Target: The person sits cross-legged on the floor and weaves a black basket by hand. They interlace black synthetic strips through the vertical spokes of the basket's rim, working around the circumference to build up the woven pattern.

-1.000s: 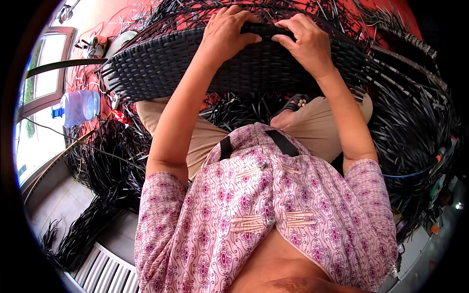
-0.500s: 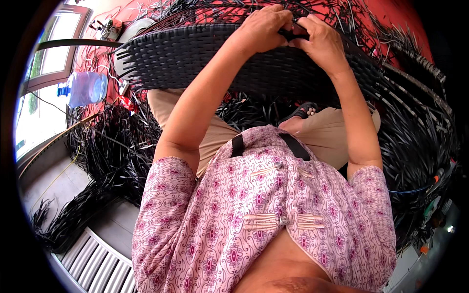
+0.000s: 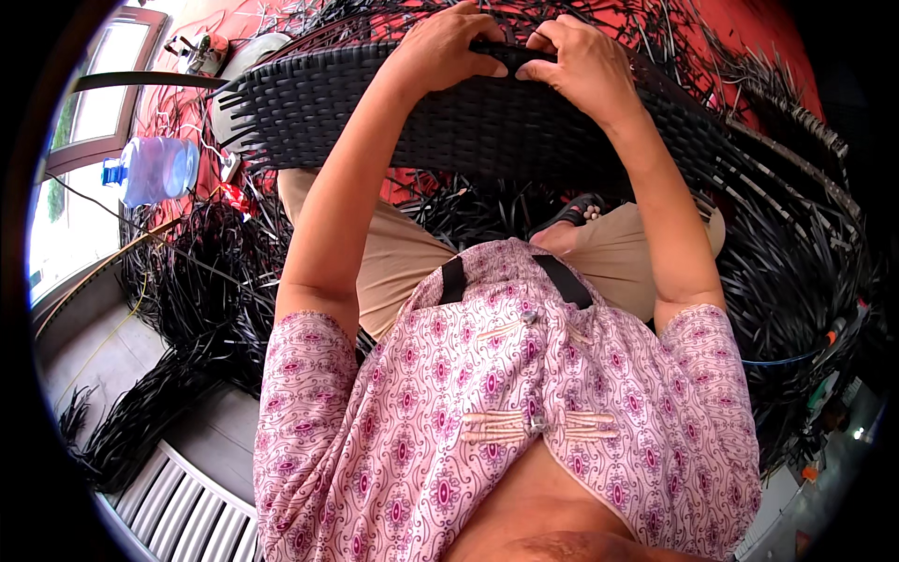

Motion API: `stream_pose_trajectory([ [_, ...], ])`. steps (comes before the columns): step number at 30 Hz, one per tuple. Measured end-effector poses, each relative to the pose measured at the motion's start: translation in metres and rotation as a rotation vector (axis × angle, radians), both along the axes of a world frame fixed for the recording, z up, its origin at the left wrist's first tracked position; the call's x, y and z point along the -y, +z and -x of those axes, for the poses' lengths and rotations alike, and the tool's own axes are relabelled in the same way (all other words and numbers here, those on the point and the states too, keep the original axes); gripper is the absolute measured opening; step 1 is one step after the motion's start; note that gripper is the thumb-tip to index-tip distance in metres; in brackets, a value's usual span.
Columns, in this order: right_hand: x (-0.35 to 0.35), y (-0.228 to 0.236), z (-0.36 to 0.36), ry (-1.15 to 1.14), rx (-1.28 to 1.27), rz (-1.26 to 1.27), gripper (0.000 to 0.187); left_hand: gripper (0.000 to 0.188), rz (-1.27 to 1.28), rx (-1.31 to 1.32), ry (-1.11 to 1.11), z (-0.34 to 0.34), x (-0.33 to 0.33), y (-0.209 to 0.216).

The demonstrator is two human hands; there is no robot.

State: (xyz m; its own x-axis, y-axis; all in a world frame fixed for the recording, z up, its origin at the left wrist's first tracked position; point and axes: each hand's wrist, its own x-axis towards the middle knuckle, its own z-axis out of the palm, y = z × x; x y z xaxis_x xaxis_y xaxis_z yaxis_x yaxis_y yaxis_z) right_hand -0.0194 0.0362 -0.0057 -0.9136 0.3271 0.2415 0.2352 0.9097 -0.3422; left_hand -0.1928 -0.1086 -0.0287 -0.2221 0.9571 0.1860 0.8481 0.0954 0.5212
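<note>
Both hands' grip, left hand, right hand, clamped on woven panel, water jug seemingly part-full

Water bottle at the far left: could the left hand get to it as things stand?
Probably not right away. The left hand grips the woven panel, and the water bottle lies well off to the left, beyond loose black strips.

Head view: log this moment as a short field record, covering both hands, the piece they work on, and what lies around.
left hand: gripping the top edge of the woven black rattan panel
right hand: gripping the same edge, close beside the left
panel: resting across the person's lap, loose strand ends sticking out at its left end
loose black strips: piled on the floor at both sides
water bottle: lying at left near the window
</note>
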Motion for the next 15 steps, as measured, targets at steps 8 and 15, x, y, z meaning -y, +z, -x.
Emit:
stream_pose_trajectory([
  [8,-0.004,0.005,0.015,0.017,0.079,0.274,0.037,0.034,0.0,0.068,-0.03,0.001,-0.005,-0.002],
  [15,-0.002,0.001,0.016,0.075,0.084,0.145,0.035,0.037,-0.064,0.138,-0.047,-0.004,-0.001,0.009],
])
